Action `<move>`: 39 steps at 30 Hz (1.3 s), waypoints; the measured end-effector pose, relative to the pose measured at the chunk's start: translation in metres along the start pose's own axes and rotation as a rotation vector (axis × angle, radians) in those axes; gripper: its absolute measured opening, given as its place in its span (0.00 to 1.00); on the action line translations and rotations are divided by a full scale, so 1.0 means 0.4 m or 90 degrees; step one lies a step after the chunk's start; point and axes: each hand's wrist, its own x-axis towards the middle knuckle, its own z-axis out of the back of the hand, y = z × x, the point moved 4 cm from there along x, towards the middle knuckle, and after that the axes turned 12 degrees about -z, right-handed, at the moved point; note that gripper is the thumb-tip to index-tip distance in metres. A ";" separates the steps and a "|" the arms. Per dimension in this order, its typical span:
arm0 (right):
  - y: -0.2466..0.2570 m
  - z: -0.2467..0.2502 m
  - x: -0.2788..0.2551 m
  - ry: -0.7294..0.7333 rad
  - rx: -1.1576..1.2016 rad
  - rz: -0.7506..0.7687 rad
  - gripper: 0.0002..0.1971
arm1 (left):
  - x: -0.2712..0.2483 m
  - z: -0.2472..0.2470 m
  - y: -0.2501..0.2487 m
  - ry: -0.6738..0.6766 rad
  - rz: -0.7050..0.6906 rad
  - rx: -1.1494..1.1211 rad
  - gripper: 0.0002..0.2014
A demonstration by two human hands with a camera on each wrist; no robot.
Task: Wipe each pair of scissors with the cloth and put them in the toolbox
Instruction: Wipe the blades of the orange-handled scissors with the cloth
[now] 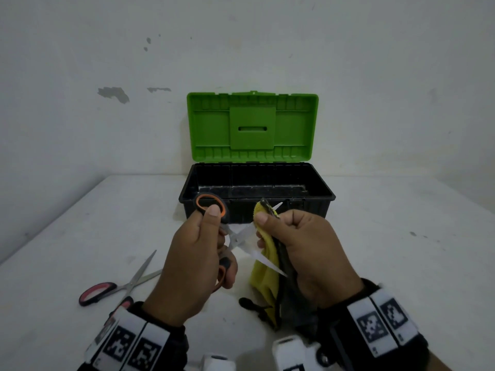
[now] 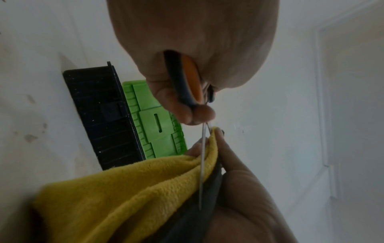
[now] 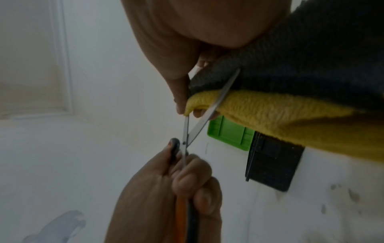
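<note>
Left hand [image 1: 187, 266] grips orange scissors [image 1: 235, 236] (blades apart); right hand [image 1: 308, 253] pinches cloth [image 1: 263, 274] round upper blade.

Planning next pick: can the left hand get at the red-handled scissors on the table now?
Probably not yet: the left hand grips the orange-handled scissors. The red-handled scissors lie uncovered beside it.
</note>
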 end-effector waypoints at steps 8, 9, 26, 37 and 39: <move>0.038 0.076 0.051 -0.115 0.075 0.029 0.15 | -0.006 0.000 -0.005 -0.022 -0.041 0.064 0.21; 0.043 0.086 0.045 -0.131 0.061 0.049 0.16 | -0.004 0.001 -0.009 -0.024 -0.053 0.079 0.21; -0.006 -0.012 -0.019 -0.075 -0.142 0.106 0.17 | -0.029 -0.026 -0.047 -0.006 -0.424 0.418 0.15; -0.011 0.010 0.017 -0.050 0.021 0.018 0.16 | -0.025 -0.005 -0.035 0.004 -0.451 0.419 0.19; -0.013 0.015 0.022 -0.053 0.030 0.019 0.17 | -0.025 -0.002 -0.034 0.000 -0.459 0.423 0.18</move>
